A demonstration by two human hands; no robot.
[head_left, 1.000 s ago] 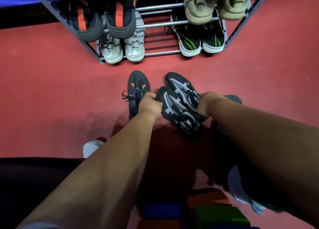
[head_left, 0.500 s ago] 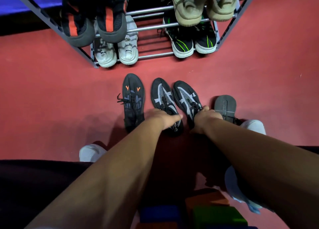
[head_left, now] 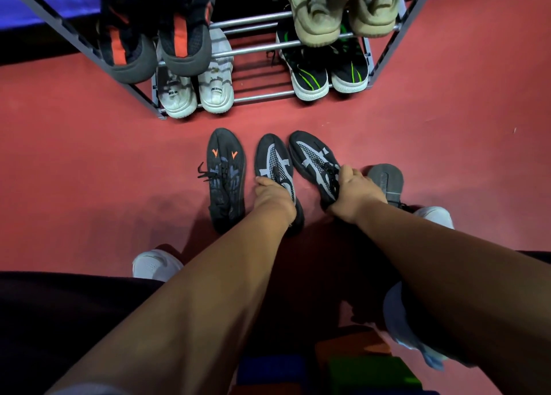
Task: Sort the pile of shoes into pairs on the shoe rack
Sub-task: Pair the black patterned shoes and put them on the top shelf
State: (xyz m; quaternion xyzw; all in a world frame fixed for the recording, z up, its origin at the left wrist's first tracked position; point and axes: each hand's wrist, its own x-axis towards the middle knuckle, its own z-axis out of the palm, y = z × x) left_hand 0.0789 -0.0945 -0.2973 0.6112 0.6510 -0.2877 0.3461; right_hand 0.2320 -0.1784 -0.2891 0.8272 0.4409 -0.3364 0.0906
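Black and grey mesh covers the two matching shoes on the red floor [head_left: 89, 162], just in front of the shoe rack [head_left: 155, 96]. The person's left hand [head_left: 272, 193] is wrapped around the back half of the left mesh shoe [head_left: 272, 162]. The right hand [head_left: 354, 190] is closed around the laces and back of the right mesh shoe [head_left: 313, 159]. Both shoes point their toes at the rack, so each one lies long, away from its hand. The right one leans a little to the left at the toe, and the toes nearly touch.

A black shoe with orange marks [head_left: 226, 177] lies just beside the left one, with nobody holding it. Another dark shoe [head_left: 386, 180] lies sole up, to the right of the right hand.

On the rack's bottom shelf, the white pair [head_left: 196, 93] sits on the left and the black and green pair [head_left: 325, 75] on the right. The open bars [head_left: 262, 75] between them look like the best room. I think both hands can push straight ahead, but the gap looks snug for two shoes.
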